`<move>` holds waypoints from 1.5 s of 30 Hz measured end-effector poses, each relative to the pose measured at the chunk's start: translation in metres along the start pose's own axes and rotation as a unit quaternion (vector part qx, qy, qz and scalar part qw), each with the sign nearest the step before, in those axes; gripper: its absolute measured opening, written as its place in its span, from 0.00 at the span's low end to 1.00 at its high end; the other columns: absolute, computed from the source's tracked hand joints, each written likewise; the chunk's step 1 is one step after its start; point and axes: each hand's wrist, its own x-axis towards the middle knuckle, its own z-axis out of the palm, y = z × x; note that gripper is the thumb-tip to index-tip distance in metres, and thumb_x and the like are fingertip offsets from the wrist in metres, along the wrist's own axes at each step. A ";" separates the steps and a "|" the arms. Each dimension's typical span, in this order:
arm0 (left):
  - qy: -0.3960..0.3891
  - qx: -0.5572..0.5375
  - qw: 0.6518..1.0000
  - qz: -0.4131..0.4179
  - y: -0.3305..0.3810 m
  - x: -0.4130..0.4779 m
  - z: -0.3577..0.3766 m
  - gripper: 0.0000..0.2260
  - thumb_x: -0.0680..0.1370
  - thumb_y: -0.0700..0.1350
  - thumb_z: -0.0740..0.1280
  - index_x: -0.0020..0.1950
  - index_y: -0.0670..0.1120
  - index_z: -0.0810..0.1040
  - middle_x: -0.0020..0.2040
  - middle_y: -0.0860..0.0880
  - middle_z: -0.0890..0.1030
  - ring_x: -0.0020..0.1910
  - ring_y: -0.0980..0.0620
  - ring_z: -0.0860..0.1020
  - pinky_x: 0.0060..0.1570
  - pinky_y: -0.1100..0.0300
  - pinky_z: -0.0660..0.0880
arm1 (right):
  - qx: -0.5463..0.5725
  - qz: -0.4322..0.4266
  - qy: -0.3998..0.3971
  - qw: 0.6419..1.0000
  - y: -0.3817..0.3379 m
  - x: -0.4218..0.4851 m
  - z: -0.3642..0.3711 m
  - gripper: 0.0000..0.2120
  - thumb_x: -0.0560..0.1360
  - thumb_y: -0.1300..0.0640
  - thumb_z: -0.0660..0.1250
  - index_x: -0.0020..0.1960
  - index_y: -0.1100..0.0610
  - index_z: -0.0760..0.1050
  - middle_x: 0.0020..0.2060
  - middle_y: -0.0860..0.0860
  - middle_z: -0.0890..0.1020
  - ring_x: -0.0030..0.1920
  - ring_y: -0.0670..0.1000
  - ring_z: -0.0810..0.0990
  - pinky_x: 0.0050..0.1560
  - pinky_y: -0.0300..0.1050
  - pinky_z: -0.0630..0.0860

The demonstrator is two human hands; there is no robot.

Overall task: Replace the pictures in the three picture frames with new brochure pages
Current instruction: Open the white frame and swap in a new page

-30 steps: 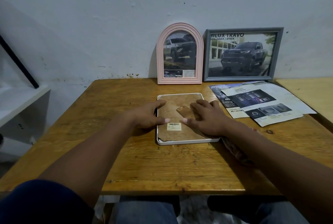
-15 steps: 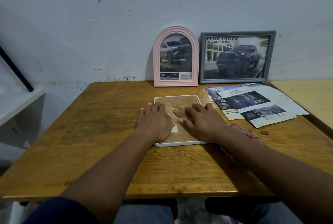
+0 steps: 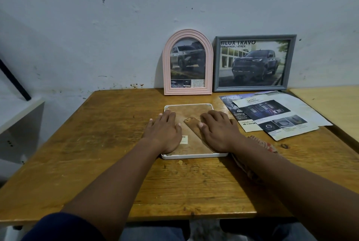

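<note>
- Dim, flat indoor light; the wall [image 3: 116,27] looks grey-blue and grainy.
- A soft shadow falls on the wall left of the pink frame [image 3: 187,62], so the light comes from the right.
- Dull sheen on the left half of the table [image 3: 87,134].
- Wide-angle bowing at the edges; bottom corners are dark and soft.

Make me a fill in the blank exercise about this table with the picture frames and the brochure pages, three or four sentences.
1. The white frame lies face ____ on the table, under the flat left hand and right hand.
2. The arched frame leaning on the wall is ____.
3. The rectangular frame beside it is ____.
4. The loose brochure pages lie to the ____ of the white frame.

Missing words: down; pink; grey; right.
</note>
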 end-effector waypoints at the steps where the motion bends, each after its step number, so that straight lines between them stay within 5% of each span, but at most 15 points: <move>1: 0.002 -0.002 1.000 -0.001 0.000 0.000 0.001 0.27 0.85 0.57 0.45 0.83 0.49 0.47 0.84 0.49 0.45 0.82 0.46 0.46 0.78 0.44 0.45 | -0.009 -0.003 0.005 1.000 -0.001 0.000 0.002 0.23 0.83 0.41 0.45 0.73 0.48 0.61 0.75 0.51 0.62 0.75 0.54 0.57 0.70 0.61 0.56; 9: 0.005 0.000 1.000 0.001 0.000 0.001 0.001 0.28 0.85 0.57 0.46 0.83 0.48 0.49 0.83 0.48 0.48 0.82 0.45 0.47 0.79 0.44 0.45 | -0.022 0.022 0.029 0.999 -0.002 -0.005 0.002 0.24 0.81 0.38 0.45 0.72 0.48 0.60 0.74 0.53 0.63 0.74 0.56 0.60 0.69 0.63 0.57; 13: 0.088 0.026 0.996 -0.006 0.003 -0.002 0.002 0.27 0.84 0.57 0.50 0.80 0.47 0.60 0.81 0.46 0.60 0.81 0.45 0.54 0.78 0.44 0.49 | -0.005 0.098 0.048 0.994 -0.003 -0.005 -0.002 0.28 0.80 0.37 0.49 0.73 0.53 0.62 0.71 0.57 0.69 0.72 0.60 0.63 0.68 0.62 0.58; 16: 0.119 0.022 0.993 0.000 0.006 -0.002 0.002 0.24 0.83 0.56 0.53 0.76 0.46 0.68 0.76 0.46 0.69 0.77 0.46 0.63 0.77 0.46 0.55 | 0.107 0.119 0.054 0.986 -0.003 0.001 -0.008 0.25 0.81 0.40 0.55 0.73 0.51 0.65 0.70 0.55 0.73 0.72 0.59 0.65 0.70 0.63 0.57; 19: 0.109 -0.032 0.994 0.013 0.004 0.001 0.001 0.22 0.84 0.55 0.54 0.73 0.46 0.71 0.73 0.46 0.72 0.74 0.47 0.67 0.76 0.46 0.57 | 0.247 0.150 0.079 0.954 -0.001 0.008 -0.020 0.19 0.78 0.45 0.60 0.68 0.48 0.71 0.61 0.54 0.79 0.62 0.57 0.76 0.66 0.61 0.69; 23: 0.083 -0.150 0.985 0.017 0.009 0.001 -0.012 0.19 0.85 0.53 0.54 0.72 0.47 0.72 0.74 0.45 0.72 0.78 0.44 0.62 0.77 0.45 0.54 | 0.401 0.141 0.173 0.889 -0.001 0.010 -0.050 0.13 0.79 0.54 0.63 0.62 0.54 0.77 0.51 0.52 0.82 0.48 0.49 0.80 0.44 0.45 0.78; 26: -0.033 -0.310 0.950 -0.019 0.025 0.002 -0.026 0.20 0.85 0.54 0.55 0.77 0.52 0.69 0.78 0.48 0.65 0.79 0.42 0.59 0.77 0.40 0.55 | 0.434 0.092 0.230 0.866 -0.001 0.015 -0.087 0.12 0.79 0.57 0.64 0.60 0.56 0.79 0.51 0.52 0.82 0.53 0.51 0.81 0.52 0.47 0.79; 28: -0.094 -0.454 0.885 -0.048 0.034 0.003 -0.038 0.17 0.84 0.55 0.57 0.69 0.53 0.75 0.72 0.46 0.73 0.70 0.42 0.71 0.71 0.39 0.65 | 0.439 0.055 0.225 0.868 -0.007 0.016 -0.109 0.13 0.79 0.58 0.63 0.63 0.57 0.77 0.53 0.53 0.82 0.54 0.50 0.81 0.55 0.47 0.77; 30: -0.055 -0.488 0.868 -0.064 0.035 0.006 -0.055 0.15 0.85 0.55 0.56 0.63 0.52 0.77 0.65 0.45 0.78 0.64 0.44 0.75 0.68 0.42 0.69 | 0.438 0.019 0.195 0.878 -0.018 0.018 -0.123 0.16 0.80 0.58 0.64 0.66 0.57 0.76 0.56 0.53 0.82 0.55 0.49 0.81 0.56 0.46 0.76; 33: 0.039 -0.534 0.842 -0.071 0.021 0.008 -0.090 0.25 0.84 0.62 0.52 0.72 0.50 0.73 0.67 0.45 0.78 0.66 0.42 0.75 0.68 0.39 0.70 | 0.420 -0.030 0.145 0.895 -0.041 0.019 -0.128 0.20 0.80 0.52 0.65 0.71 0.55 0.72 0.64 0.50 0.78 0.61 0.48 0.78 0.62 0.48 0.74; 36: 0.023 -0.604 0.794 -0.066 -0.002 0.001 -0.118 0.28 0.80 0.68 0.54 0.70 0.50 0.73 0.60 0.44 0.80 0.60 0.41 0.79 0.61 0.41 0.77 | 0.415 -0.056 0.117 0.900 -0.062 0.021 -0.116 0.22 0.81 0.49 0.62 0.74 0.52 0.68 0.68 0.48 0.75 0.64 0.46 0.74 0.61 0.47 0.71; 41: 0.021 -0.478 0.875 -0.081 -0.024 -0.016 -0.118 0.16 0.81 0.58 0.65 0.60 0.48 0.80 0.49 0.43 0.86 0.44 0.42 0.86 0.45 0.48 0.83 | 0.355 -0.018 0.064 0.933 -0.067 0.021 -0.076 0.22 0.82 0.48 0.61 0.73 0.52 0.67 0.64 0.53 0.77 0.57 0.51 0.79 0.46 0.45 0.79; 43: 0.029 -0.467 0.879 -0.098 -0.030 -0.016 -0.100 0.13 0.82 0.55 0.64 0.59 0.48 0.80 0.48 0.45 0.86 0.42 0.45 0.86 0.43 0.50 0.83 | 0.297 0.017 0.026 0.954 -0.058 0.017 -0.053 0.22 0.82 0.48 0.61 0.73 0.53 0.65 0.61 0.55 0.78 0.51 0.50 0.80 0.38 0.42 0.78; 45: 0.028 -0.463 0.879 -0.108 -0.027 -0.019 -0.081 0.13 0.83 0.55 0.62 0.56 0.48 0.80 0.46 0.46 0.86 0.41 0.48 0.86 0.40 0.53 0.82 | 0.230 0.040 0.001 0.972 -0.047 0.011 -0.032 0.23 0.82 0.48 0.60 0.74 0.54 0.64 0.63 0.55 0.76 0.53 0.51 0.78 0.43 0.45 0.77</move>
